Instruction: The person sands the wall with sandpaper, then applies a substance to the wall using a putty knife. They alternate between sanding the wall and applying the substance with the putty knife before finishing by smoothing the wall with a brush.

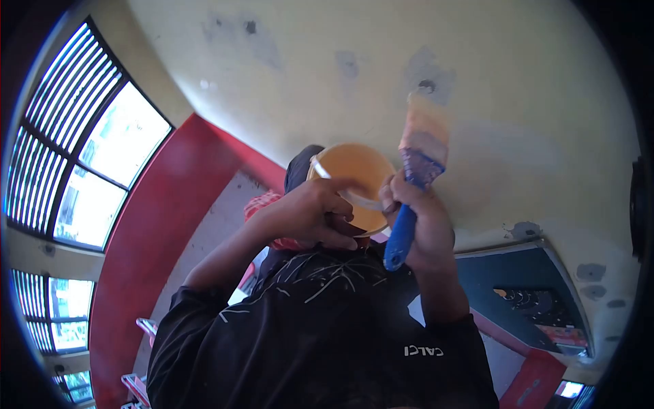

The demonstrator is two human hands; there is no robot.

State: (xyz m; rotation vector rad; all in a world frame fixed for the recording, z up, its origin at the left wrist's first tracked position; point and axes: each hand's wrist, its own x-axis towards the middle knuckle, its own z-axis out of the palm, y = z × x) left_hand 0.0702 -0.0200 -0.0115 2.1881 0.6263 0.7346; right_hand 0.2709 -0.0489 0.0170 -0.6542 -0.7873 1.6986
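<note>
A brush with pale, blurred bristles [425,133] points upward, its blue handle gripped in my right hand [424,221]. Just left of that hand is an open yellow-orange bucket [368,163], with a white strip like its handle [321,168] crossing the opening. My left hand [317,215] is at the bucket's near left side, its fingers bent around a small dark reddish thing [349,225] that I cannot make out. One of its fingers reaches across the opening. The right fingertips are close to the strip's lower end; whether they touch it is unclear.
A cream wall [286,95] with grey patches and small holes rises ahead. Barred windows [102,150] and a red wall band [153,225] are at the left. A dark framed board [484,279] is at the right. Red-and-white cloth [261,203] shows beside the bucket.
</note>
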